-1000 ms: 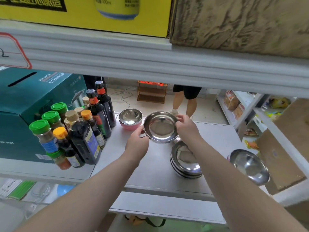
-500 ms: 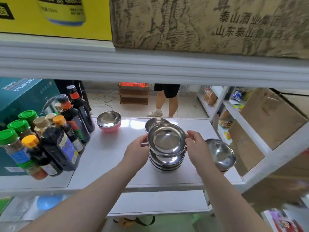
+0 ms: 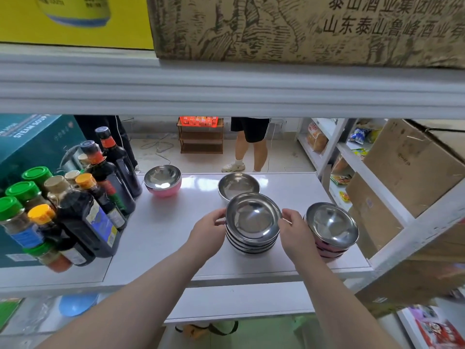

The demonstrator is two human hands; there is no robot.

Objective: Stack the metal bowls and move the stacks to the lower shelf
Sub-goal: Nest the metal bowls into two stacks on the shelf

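A stack of several steel bowls [image 3: 253,222] stands in the middle of the white shelf [image 3: 161,230]. My left hand [image 3: 208,229] touches the rim of the top bowl on its left. On the opposite rim, my right hand [image 3: 293,229] holds the same bowl. Right of it a second stack of pink-sided bowls [image 3: 332,229] leans near the shelf's right end. A single steel bowl [image 3: 237,185] rests behind the middle stack. A pink-sided bowl [image 3: 163,180] stands at the back left. The lower shelf [image 3: 239,302] shows beneath the front edge.
Sauce bottles and spice jars [image 3: 75,205] crowd the left of the shelf beside a teal box [image 3: 30,144]. The upper shelf's edge [image 3: 226,86] hangs overhead, with cartons on it. A white rack post [image 3: 407,238] and a cardboard box [image 3: 407,170] stand on the right. A person's legs [image 3: 251,149] are behind.
My hands carried a steel bowl from the back of the shelf toward me and set it down on the middle stack. My view shifted right.
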